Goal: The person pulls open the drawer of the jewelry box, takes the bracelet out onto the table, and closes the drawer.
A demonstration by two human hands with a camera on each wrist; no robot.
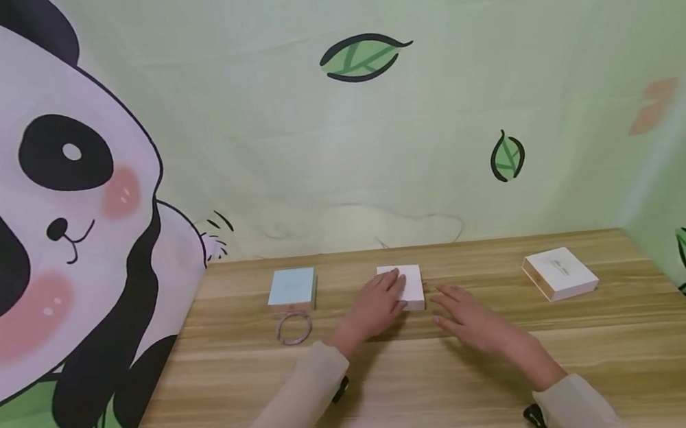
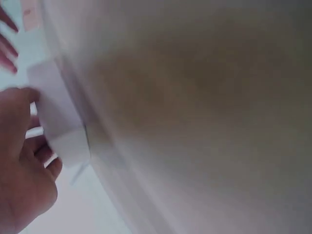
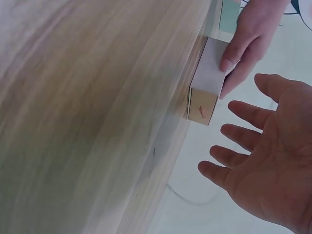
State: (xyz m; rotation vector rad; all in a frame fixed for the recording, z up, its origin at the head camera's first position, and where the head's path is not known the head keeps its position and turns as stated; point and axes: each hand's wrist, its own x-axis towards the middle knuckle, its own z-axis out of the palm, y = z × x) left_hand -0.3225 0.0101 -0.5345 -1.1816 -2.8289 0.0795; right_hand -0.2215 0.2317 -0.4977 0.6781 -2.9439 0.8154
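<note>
In the head view, my left hand [image 1: 379,305] holds a small white drawer-style gift box [image 1: 413,288] at the back middle of the table. Its fingers lie over the lid and the thumb is at the front edge. The right wrist view shows the box's beige end [image 3: 202,106] with a small ribbon tab, facing my right hand [image 3: 268,153]. That right hand is apart from the box, its fingers spread and holding nothing. A light blue box [image 1: 292,286] sits to the left, with a pale purple bangle [image 1: 294,328] lying against its front.
Another white box [image 1: 561,273], with printing on its lid, stands at the right on the wooden table [image 1: 435,398]. Behind the table hangs a green backdrop [image 1: 271,110] with a panda and leaves. A dark wrist strap piece [image 1: 533,417] shows under the right sleeve.
</note>
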